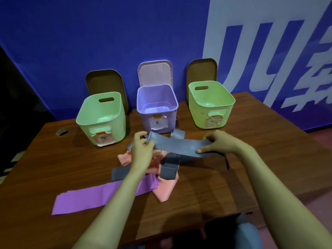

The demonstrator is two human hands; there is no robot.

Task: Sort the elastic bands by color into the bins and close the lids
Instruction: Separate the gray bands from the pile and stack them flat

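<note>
Left forearm (pixel 115 203) crosses purple band (pixel 86 198) by desk (pixel 233 177) near edge; left hand (pixel 142 150) & right hand (pixel 217 142) pinch grey band (pixel 179 146) w/ curled fingers (pixel 210 136), looks light, floppy, stretchy, prob best held by its ends.

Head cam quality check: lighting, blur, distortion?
Head view: dim, with a purple-blue cast; wide-angle bending curves the table edges; bin labels too soft to read; left hand and right hand, holding the grey band, throw soft shadows on the wood.

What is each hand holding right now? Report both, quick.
The left hand grips one end of the grey band.
The right hand pinches the other end of the same band.
</note>
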